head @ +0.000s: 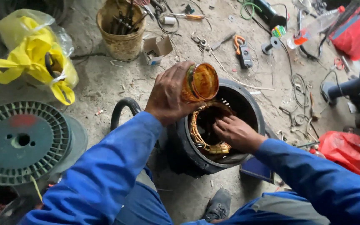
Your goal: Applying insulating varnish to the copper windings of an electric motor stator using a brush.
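Blue sleeves (105, 175), yours, fill the bottom of the view, with your shoe (218, 205) on the concrete floor (105, 83) between them, just below the motor housing (180, 146).

Motor housing: a round black shell standing open end up, with copper windings (198, 137) lining its inner wall.

Left hand (169, 93): closed around an amber glass jar (201, 82), held tilted over the upper left rim of the housing, its round end turned toward you.

Right hand (236, 132): inside the housing mouth, fingers spread and resting on the windings at the lower side. It grips nothing that you can see.

Surroundings, all relative to the housing:
- A black hose (121, 109) curves up at its left edge.
- A green cable spool (21, 141) lies well to the left.
- A yellow plastic bag (34, 54) sits to the upper left.
- A woven basket (121, 35) of tools stands above it.
- An orange-handled clamp meter (242, 52) lies above and to the right, among loose wires.
- A red bag (346, 152) lies to the right.
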